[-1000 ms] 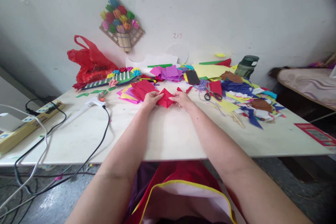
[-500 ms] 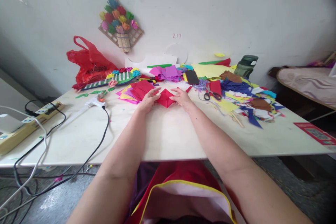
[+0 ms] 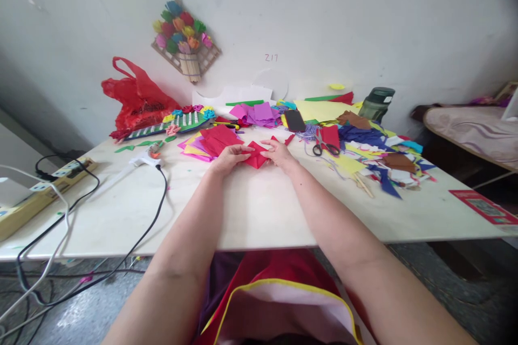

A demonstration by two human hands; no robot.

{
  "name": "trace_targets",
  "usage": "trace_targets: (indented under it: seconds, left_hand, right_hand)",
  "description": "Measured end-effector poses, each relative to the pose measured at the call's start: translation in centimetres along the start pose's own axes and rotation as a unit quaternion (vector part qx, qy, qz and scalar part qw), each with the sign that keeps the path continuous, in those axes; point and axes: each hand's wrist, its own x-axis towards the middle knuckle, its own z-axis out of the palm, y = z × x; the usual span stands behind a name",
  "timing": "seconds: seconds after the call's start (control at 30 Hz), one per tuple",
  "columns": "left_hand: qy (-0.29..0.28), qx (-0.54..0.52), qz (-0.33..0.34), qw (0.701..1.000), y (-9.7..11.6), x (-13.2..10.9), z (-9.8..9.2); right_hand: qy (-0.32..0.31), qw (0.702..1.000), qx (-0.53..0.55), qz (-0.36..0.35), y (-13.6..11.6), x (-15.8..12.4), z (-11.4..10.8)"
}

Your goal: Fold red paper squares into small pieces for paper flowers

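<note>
Between my hands is a small folded piece of red paper, creased and lying low over the white table. My left hand pinches its left edge between thumb and fingers. On the other side, my right hand grips the right edge, fingers bent over it. Just behind my left hand lies a fanned stack of coloured paper sheets, red on top with yellow and pink below. A strip of red paper shows beyond my right hand.
Scissors, a phone and heaped paper scraps lie to the right, with a green bottle behind. At left are a glue gun, its black cord, a power strip and a red plastic bag.
Both hands still hold the red paper. The paper now looks slightly smaller and turned, with my left fingers flatter along its edge. The whole view has shifted slightly.
</note>
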Motion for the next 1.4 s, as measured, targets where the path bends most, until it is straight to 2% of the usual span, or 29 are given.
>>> trace_targets:
  seconds: [0.27,0.53,0.67,0.8,1.0,1.2,1.4]
  left_hand:
    - [0.058,0.050,0.028,0.997,-0.2,0.5,-0.1]
    - [0.065,0.037,0.069,0.995,-0.8,0.9,0.4]
    - [0.084,0.027,0.061,0.994,-0.8,0.9,0.4]
    - [0.077,0.021,0.056,0.995,-0.7,0.9,0.3]
    - [0.065,0.021,0.034,0.997,-1.0,1.1,0.1]
    - [0.094,0.033,0.036,0.994,-0.9,1.1,0.0]
    - [0.092,0.049,0.045,0.994,-1.0,1.1,-0.1]
  right_hand:
    - [0.000,1.000,-0.009,-0.005,-0.1,-0.1,0.0]
    - [0.007,1.000,0.012,-0.017,-0.6,-0.5,0.5]
    - [0.005,0.999,0.026,-0.017,-1.3,-1.0,0.7]
    - [0.001,0.999,0.028,-0.018,-1.6,-1.2,0.8]
    - [0.000,0.999,0.010,-0.040,-0.5,-0.5,0.4]
    - [0.026,0.997,0.066,-0.014,0.4,0.2,-0.2]
    - [0.029,0.998,0.036,0.043,0.2,0.3,-0.1]
